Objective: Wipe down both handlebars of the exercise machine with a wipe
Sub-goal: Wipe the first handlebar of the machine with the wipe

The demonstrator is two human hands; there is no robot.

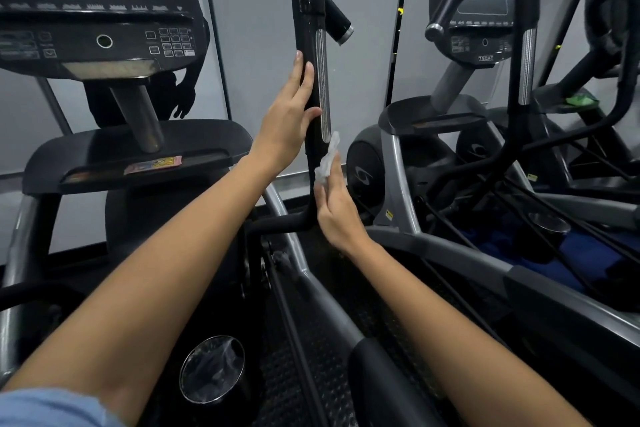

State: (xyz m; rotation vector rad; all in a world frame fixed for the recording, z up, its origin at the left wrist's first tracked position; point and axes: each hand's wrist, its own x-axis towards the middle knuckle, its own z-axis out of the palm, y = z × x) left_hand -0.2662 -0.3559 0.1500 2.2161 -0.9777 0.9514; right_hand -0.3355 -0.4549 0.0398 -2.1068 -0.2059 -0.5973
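Left hand (289,118): laid flat against the left side of the upright handlebar, fingers straight and pointing up, thumb hooked across the front of the bar; grip wide, nothing clasped.
Right hand (337,210): lower on the same bar, just right of it, palm turned toward the bar; grip narrow, fingers pinching the wipe near its lower end.
Wipe (328,159): white, crumpled, standing up out of the right fingers; upper tip beside the bottom end of the sensor strip, touching or nearly touching the bar, cannot tell which.
Handlebar (308,10): black, vertical, centre of view, running up out of the top edge; surface shiny and speckled near the top; bends left at the bottom into a short horizontal piece.
Sensor strip (322,80): long silver inlay on the right face of the handlebar, between the two hands in height.
Side stub (339,22): short black branch with a metal end cap, angled down and right off the upper bar.
Console (93,10): upper left, dark screen marked ARC TRAINER, keypad at its right.
Cup holder (212,369): round, bottom centre, clear crinkled film inside.
Neighbouring machine (485,80): on the right, same make, curved black handle with its own silver strip.
Sleeve (52,407): pale blue, bottom left corner.
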